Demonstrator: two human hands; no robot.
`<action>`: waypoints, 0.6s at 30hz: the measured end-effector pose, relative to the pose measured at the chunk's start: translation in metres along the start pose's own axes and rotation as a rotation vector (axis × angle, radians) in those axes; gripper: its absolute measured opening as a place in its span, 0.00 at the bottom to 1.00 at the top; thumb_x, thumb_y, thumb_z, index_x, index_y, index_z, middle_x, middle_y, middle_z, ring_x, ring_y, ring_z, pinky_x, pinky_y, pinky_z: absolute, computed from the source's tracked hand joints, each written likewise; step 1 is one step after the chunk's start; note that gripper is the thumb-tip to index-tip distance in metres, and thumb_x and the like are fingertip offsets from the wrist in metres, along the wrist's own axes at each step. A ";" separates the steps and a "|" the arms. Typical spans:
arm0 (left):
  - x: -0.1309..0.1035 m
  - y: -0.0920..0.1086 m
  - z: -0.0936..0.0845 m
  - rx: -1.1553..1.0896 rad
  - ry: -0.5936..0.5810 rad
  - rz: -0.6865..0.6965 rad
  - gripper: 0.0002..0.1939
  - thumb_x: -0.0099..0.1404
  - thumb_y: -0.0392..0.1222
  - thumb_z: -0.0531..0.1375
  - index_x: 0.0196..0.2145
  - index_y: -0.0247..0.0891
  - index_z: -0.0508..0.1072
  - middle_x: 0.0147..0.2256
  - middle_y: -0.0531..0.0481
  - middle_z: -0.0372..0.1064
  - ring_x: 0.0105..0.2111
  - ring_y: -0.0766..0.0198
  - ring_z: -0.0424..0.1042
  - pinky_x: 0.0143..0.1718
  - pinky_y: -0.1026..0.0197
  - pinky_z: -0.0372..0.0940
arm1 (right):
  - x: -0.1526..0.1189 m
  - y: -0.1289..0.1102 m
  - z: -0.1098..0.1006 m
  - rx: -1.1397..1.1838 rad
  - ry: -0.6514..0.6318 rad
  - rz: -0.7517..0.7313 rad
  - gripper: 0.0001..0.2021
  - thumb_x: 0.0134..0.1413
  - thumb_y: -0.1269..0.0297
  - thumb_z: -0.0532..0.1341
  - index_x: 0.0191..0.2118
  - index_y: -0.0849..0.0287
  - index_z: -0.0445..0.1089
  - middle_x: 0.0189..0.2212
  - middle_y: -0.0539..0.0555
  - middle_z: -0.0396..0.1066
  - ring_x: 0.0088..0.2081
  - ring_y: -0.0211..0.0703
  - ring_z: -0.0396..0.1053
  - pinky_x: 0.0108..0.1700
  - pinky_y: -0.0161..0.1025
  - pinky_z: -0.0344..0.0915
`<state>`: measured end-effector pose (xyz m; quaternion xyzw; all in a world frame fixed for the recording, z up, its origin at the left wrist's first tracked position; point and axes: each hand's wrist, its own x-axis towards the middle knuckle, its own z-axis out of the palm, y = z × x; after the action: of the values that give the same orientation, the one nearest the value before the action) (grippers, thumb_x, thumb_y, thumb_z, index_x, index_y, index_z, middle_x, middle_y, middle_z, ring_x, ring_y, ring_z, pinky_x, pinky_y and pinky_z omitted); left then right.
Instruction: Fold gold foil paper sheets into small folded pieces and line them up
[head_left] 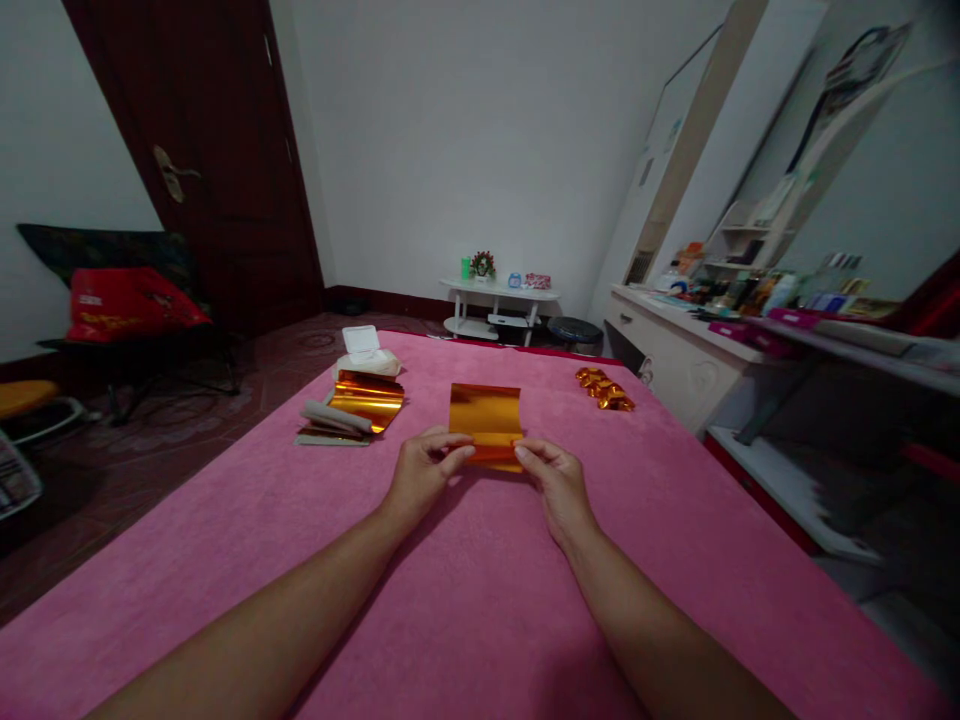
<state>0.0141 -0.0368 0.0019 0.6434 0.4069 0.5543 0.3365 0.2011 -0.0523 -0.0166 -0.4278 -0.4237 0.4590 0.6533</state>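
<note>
A shiny gold foil sheet (485, 410) is held just over the pink cloth, its near edge curled toward me. My left hand (431, 465) pinches the sheet's near left side between thumb and fingers. On the opposite side, my right hand (553, 475) pinches the near right edge in the same way. To the left lies a stack of foil sheets (367, 398), gold on one face and greyish on the other, some of them curled. Several folded gold foil pieces (604, 390) sit in a row at the far right of the cloth.
Behind the foil stack stands an open white wipes pack (364, 352). The pink cloth (480, 600) covers the surface before me. Beyond are a small white table (499, 290) and a black round stool (575, 331). A dresser (675, 335) is at right, a red bag (127, 303) at left.
</note>
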 end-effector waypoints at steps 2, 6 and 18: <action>0.000 0.000 0.000 0.009 -0.005 -0.006 0.08 0.56 0.40 0.63 0.32 0.36 0.80 0.30 0.47 0.73 0.30 0.63 0.70 0.30 0.64 0.64 | 0.001 0.001 -0.001 0.008 0.017 -0.002 0.10 0.37 0.60 0.70 0.30 0.57 0.76 0.28 0.50 0.76 0.30 0.40 0.70 0.38 0.38 0.66; 0.001 -0.001 -0.002 -0.039 -0.019 0.003 0.08 0.57 0.42 0.63 0.32 0.36 0.80 0.33 0.46 0.74 0.33 0.61 0.71 0.34 0.62 0.65 | 0.001 0.001 -0.002 -0.003 0.050 -0.016 0.10 0.37 0.60 0.71 0.29 0.57 0.76 0.25 0.49 0.74 0.28 0.38 0.69 0.35 0.37 0.65; 0.001 -0.010 -0.001 -0.265 -0.053 -0.192 0.10 0.56 0.44 0.64 0.32 0.34 0.80 0.34 0.44 0.76 0.35 0.58 0.73 0.40 0.57 0.67 | 0.002 -0.006 -0.001 -0.088 0.109 -0.110 0.10 0.40 0.60 0.69 0.33 0.57 0.78 0.31 0.52 0.77 0.34 0.43 0.72 0.40 0.40 0.66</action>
<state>0.0117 -0.0317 -0.0065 0.5659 0.3808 0.5511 0.4807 0.2032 -0.0521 -0.0113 -0.4565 -0.4304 0.3793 0.6801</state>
